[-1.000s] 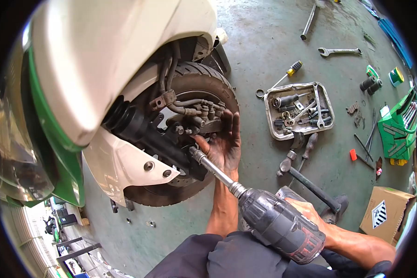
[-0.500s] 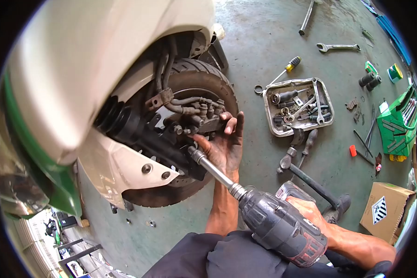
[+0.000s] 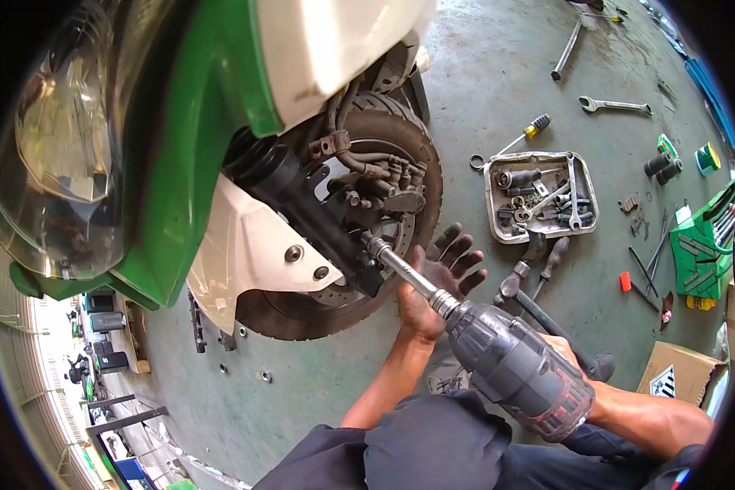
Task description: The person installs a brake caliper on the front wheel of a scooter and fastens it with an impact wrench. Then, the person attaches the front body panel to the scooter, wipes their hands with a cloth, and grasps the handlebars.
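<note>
My right hand [image 3: 565, 353] is wrapped round the handle of a black impact wrench [image 3: 518, 367], mostly hidden behind its body. A long silver extension [image 3: 410, 275] with a socket runs from the tool to the lower end of the black fork leg [image 3: 306, 208]. My left hand [image 3: 441, 282] is beside and behind the extension, palm up with its blackened fingers spread, holding nothing. Right of the fork leg, the brake caliper [image 3: 396, 189] sits by the brake disc, inside the front wheel's tire [image 3: 429, 155].
A metal tray [image 3: 594, 224] of tools lies on the floor, with a hammer [image 3: 511, 284] below it. Farther right are a wrench [image 3: 616, 106], a green toolbox [image 3: 698, 261] and a cardboard box [image 3: 678, 363]. White and green bodywork [image 3: 175, 163] fills the upper left.
My left hand has moved off the caliper, down and right, and its fingers have spread. The view has shifted, showing more green bodywork. The socket remains at the fork's lower end.
</note>
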A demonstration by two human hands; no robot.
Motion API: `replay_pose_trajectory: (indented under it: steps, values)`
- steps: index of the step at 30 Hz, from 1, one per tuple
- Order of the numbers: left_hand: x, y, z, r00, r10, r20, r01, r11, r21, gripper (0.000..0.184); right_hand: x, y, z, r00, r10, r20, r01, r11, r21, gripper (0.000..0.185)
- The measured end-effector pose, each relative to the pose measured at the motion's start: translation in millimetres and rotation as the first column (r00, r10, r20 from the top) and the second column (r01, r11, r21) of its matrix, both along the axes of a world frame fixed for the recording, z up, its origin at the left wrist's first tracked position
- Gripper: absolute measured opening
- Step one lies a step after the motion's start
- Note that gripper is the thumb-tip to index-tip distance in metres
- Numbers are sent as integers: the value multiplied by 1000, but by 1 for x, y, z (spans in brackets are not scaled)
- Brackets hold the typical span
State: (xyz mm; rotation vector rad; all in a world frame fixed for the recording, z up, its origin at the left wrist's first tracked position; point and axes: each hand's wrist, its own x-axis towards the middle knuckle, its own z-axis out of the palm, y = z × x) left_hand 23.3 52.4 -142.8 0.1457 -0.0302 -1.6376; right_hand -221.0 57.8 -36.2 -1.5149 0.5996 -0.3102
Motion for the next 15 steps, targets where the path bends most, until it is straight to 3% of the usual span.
replay_pose_trajectory:
  steps: [2,3,6,8,11,13,15]
  values:
    - [-8,0,-8,996,46,77,-47,999,10,67,2,11,-11,995,-72,67,71,997,9,56]
    - [-6,-8,-8,997,76,6,-77,995,56,74,3,16,-15,989,-105,101,104,994,17,55]
    - [-2,-40,-3,947,188,-262,-211,975,-62,79,3,21,-15,988,-152,40,134,946,297,53]
    - [6,-58,-4,927,199,-319,-255,956,-144,86,4,23,-19,984,-173,34,146,907,395,51]
    - [15,-79,-13,880,232,-416,-321,933,-159,94,-2,29,-34,982,-182,43,148,899,412,49]
    - [19,-88,-15,847,238,-475,-343,928,-147,96,3,22,-15,983,-182,24,153,887,437,47]
    - [17,-83,-12,857,270,-438,-356,926,-126,97,4,21,-13,988,-156,12,136,897,421,48]
